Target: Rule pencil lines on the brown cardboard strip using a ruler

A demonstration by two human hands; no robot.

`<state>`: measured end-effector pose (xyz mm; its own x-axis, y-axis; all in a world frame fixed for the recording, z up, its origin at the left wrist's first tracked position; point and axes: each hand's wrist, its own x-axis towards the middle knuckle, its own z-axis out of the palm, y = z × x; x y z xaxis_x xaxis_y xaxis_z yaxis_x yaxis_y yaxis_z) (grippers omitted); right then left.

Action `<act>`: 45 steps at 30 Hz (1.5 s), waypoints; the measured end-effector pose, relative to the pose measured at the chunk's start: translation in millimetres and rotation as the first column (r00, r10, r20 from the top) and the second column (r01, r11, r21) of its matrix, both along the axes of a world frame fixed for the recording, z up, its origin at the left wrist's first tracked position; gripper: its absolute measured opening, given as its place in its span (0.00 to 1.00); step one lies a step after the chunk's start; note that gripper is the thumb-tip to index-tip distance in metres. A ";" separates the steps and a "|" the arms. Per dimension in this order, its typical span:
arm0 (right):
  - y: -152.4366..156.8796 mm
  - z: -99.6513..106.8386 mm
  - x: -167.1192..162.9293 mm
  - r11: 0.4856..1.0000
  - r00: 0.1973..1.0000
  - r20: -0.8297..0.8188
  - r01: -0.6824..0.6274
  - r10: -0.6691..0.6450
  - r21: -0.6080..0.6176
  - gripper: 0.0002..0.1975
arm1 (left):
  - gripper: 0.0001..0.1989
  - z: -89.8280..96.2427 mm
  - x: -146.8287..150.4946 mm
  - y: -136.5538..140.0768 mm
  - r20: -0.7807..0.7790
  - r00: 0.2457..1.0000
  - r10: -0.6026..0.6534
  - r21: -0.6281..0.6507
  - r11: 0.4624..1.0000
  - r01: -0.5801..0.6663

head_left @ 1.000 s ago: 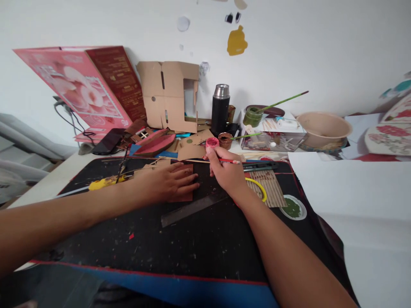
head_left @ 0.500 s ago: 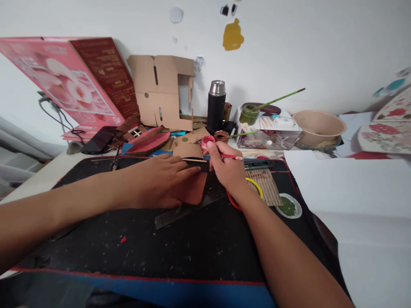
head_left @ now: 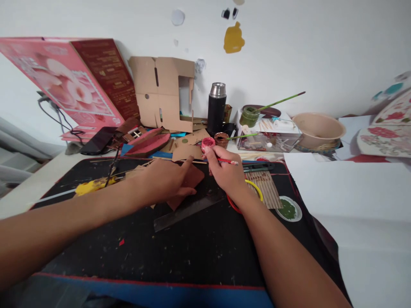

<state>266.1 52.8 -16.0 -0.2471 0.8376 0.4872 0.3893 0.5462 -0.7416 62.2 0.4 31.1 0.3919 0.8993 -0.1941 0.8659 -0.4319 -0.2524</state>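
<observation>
My left hand (head_left: 168, 177) has its thumb and index finger spread around a reddish-brown cardboard piece (head_left: 193, 176), with the thumb lying across it. Its other fingers are hidden. My right hand (head_left: 226, 171) pinches a slim red-handled paintbrush (head_left: 228, 161), whose tip is out of sight. Just beyond that thumb is a small jar of red paint (head_left: 208, 142); whether the fingers touch it, I cannot tell. A clear ruler (head_left: 189, 212) lies below the cardboard piece. Beside my right wrist is a red and yellow ring-shaped item (head_left: 255, 188), partly covered.
On the black mat (head_left: 154, 252) lie corrugated card (head_left: 265, 188), a dish of green paint (head_left: 288, 209) and a yellow tool (head_left: 93, 187). Behind stand a black thermos (head_left: 216, 109), a brown paint jar (head_left: 221, 140), a green paint jar (head_left: 249, 116) and a beige bowl (head_left: 317, 128).
My left hand has shifted left and the cardboard piece has turned, uncovering the yellow tool at left. My right hand stays by the red paint jar. The view has tipped slightly.
</observation>
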 end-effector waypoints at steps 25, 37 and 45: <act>0.0 -5.0 -2.4 0.998 0.993 0.114 -0.032 0.026 0.051 0.22 | 0.16 -32.5 -48.1 -79.6 0.450 0.886 -0.112 0.174 0.984 0.035; -4.2 -7.5 -5.5 0.999 0.983 0.178 -0.042 0.036 0.032 0.21 | 0.05 -37.0 -48.3 -101.3 0.577 0.761 0.296 -0.307 0.942 -0.134; -3.5 -11.7 -8.7 0.997 0.971 0.235 -0.049 0.032 0.066 0.22 | 0.07 -26.5 -55.1 -114.0 0.607 0.708 0.361 -0.520 0.854 0.010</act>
